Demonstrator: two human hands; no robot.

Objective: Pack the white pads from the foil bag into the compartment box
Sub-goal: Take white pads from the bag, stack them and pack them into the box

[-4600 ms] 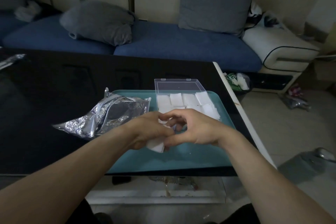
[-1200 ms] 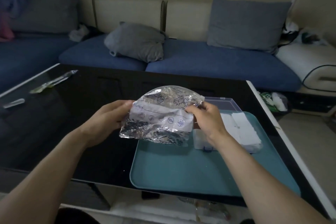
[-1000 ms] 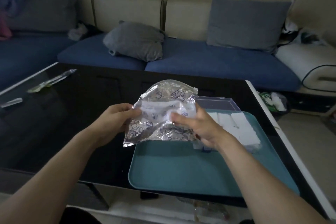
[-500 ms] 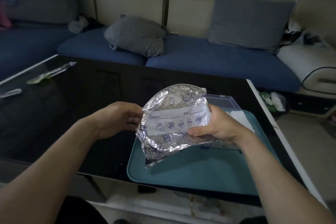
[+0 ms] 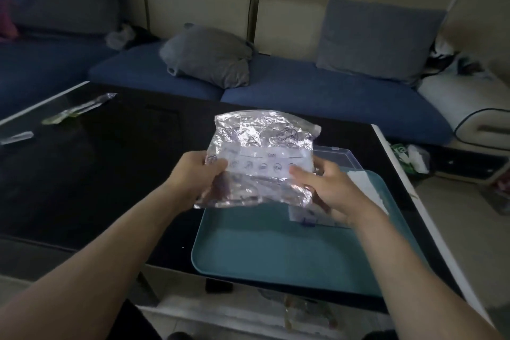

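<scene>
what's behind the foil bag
Behind the foil bag sits the compartment box on the teal tray, with white pads showing. Bag and right hand cover most compartments.

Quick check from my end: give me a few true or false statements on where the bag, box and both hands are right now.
1. Both hands hold the foil bag up off the table. True: left hand, right hand.
2. The compartment box sits on the teal tray. True.
3. The box lid is closed. False: it stands open.
4. The foil bag lies flat on the black table. False: it is held above the tray's near-left part.
5. The tray is on the sofa. False: it is on the table.
</scene>
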